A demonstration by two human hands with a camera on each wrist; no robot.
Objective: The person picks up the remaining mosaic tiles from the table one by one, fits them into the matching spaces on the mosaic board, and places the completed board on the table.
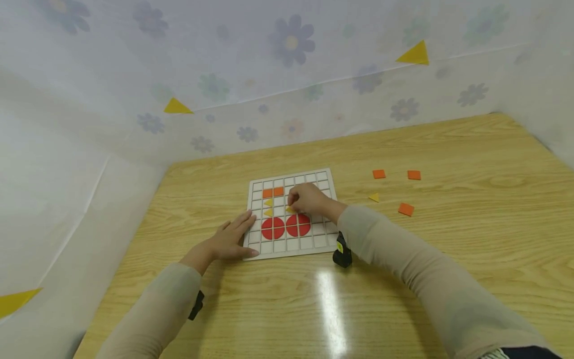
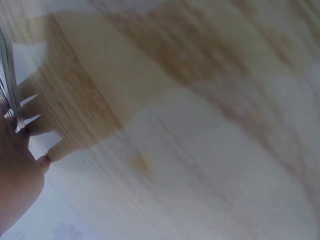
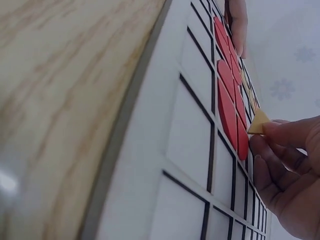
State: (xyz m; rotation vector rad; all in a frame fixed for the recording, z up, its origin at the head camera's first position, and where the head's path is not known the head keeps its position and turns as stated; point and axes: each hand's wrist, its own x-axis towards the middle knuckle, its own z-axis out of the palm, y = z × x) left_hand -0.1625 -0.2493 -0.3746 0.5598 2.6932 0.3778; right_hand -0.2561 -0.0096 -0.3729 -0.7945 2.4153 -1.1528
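A pale flowered sheet (image 1: pixel 251 55) hangs behind a wood-grain table (image 1: pixel 471 174); on the table lies a white gridded board (image 1: pixel 291 253), with a sleeved arm reaching in from either side; the left hand (image 1: pixel 229 239) rests spread at the board's left edge, its thumb near the lower left corner; the right hand (image 1: pixel 311 199) reaches over the middle of the board, thumb and fingers pinching a yellow triangle (image 3: pixel 260 122) just beyond the right-hand red circle; two red circles (image 1: pixel 273 228) sit side by side on the grid, crossed by its lines; two orange squares (image 1: pixel 267 193) fill neighbouring cells farther back; three loose squares (image 1: pixel 414 175) lie right of the board; two small triangles (image 1: pixel 268 202) stand one behind the other between squares and circles; one loose triangle (image 1: pixel 374 197) lies near the loose squares; whether the pinched piece touches the grid is hard to tell.
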